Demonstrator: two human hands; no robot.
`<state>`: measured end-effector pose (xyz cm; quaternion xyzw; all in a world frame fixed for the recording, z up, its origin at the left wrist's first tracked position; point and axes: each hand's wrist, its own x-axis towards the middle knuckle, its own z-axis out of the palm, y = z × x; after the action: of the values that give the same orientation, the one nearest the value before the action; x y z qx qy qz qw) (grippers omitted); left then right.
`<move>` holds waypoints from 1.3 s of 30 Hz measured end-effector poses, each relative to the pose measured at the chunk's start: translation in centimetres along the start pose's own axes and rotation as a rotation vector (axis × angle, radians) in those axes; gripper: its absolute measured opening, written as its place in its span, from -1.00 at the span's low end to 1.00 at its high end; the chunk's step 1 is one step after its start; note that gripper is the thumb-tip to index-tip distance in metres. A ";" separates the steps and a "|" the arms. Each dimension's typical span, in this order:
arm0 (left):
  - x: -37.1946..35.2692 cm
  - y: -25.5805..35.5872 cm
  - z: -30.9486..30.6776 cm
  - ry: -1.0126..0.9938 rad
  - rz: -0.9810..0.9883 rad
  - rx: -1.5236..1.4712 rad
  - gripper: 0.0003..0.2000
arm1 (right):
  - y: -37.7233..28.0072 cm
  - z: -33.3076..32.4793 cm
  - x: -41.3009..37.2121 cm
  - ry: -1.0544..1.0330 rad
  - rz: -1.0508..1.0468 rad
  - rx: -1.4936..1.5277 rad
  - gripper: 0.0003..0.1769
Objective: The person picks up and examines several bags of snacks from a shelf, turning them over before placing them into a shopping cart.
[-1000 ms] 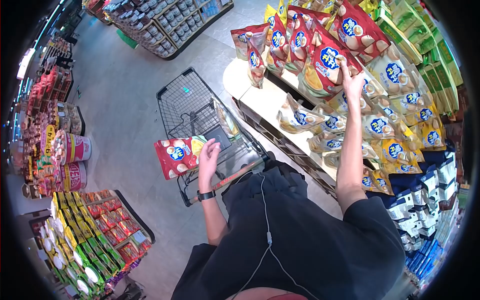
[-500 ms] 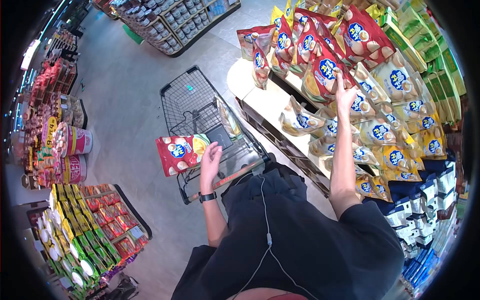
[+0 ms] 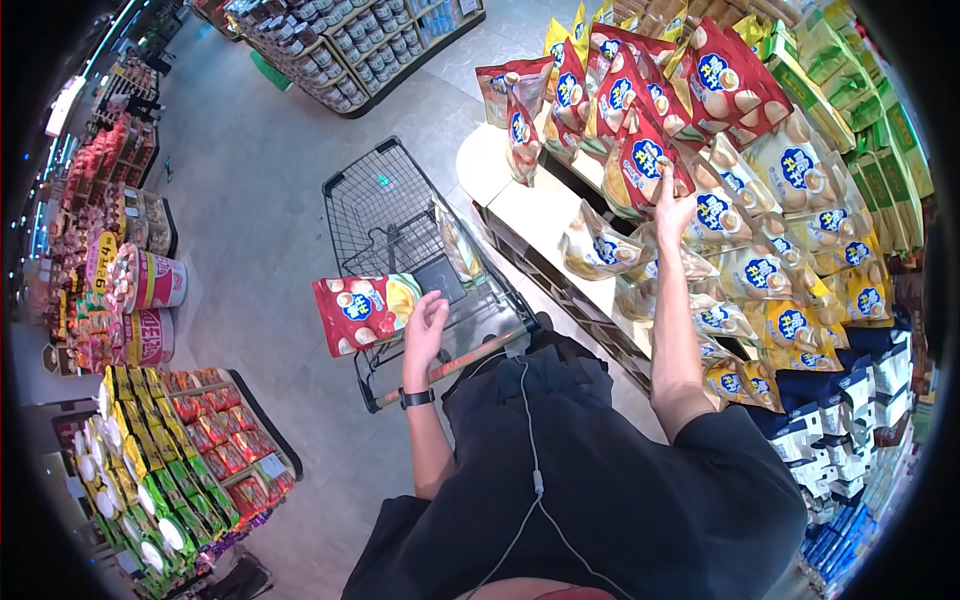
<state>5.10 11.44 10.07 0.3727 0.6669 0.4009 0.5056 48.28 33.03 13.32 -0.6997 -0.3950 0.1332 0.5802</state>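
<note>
My right hand (image 3: 674, 205) grips the lower right part of a red snack bag (image 3: 640, 165) with a blue logo, above the shelf of bags. My left hand (image 3: 428, 318), with a dark band on the wrist, is at the right edge of another red bag (image 3: 358, 308), which hangs over the left side of the cart. The left fingers look curled at that bag's edge. Inside the shopping cart (image 3: 375, 185) a pale bag (image 3: 458, 245) leans against the right side.
Red, pale and yellow bags (image 3: 757, 270) crowd the sloping display on the right. Its pale ledge (image 3: 490, 165) runs beside the cart. A shelf of jars (image 3: 350, 50) stands ahead. Snack racks (image 3: 210, 440) and pink-and-white tubs (image 3: 155, 280) line the left.
My right hand has drawn the red bag slightly toward me and to the left, away from the bags behind it. My left hand and its bag have barely moved.
</note>
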 end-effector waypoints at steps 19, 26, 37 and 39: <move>1.2 -1.8 1.2 -0.060 0.054 0.040 -0.59 | 2.9 0.7 0.7 0.026 -0.118 0.052 -0.62; 0.9 -1.7 1.3 -0.076 0.046 0.033 -0.58 | 2.7 0.0 0.9 -0.032 -0.014 0.107 -0.60; 1.1 -2.0 1.7 -0.104 0.045 0.031 -0.57 | 1.4 -0.6 -2.0 -0.004 -0.012 0.011 -0.51; 1.0 -1.7 2.0 -0.112 0.036 0.055 -0.58 | 0.2 -0.7 -2.6 -0.005 -0.036 0.018 -0.50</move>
<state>6.69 11.99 7.81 0.4201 0.6417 0.3699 0.5243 47.16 30.69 12.66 -0.6867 -0.4078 0.1283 0.5879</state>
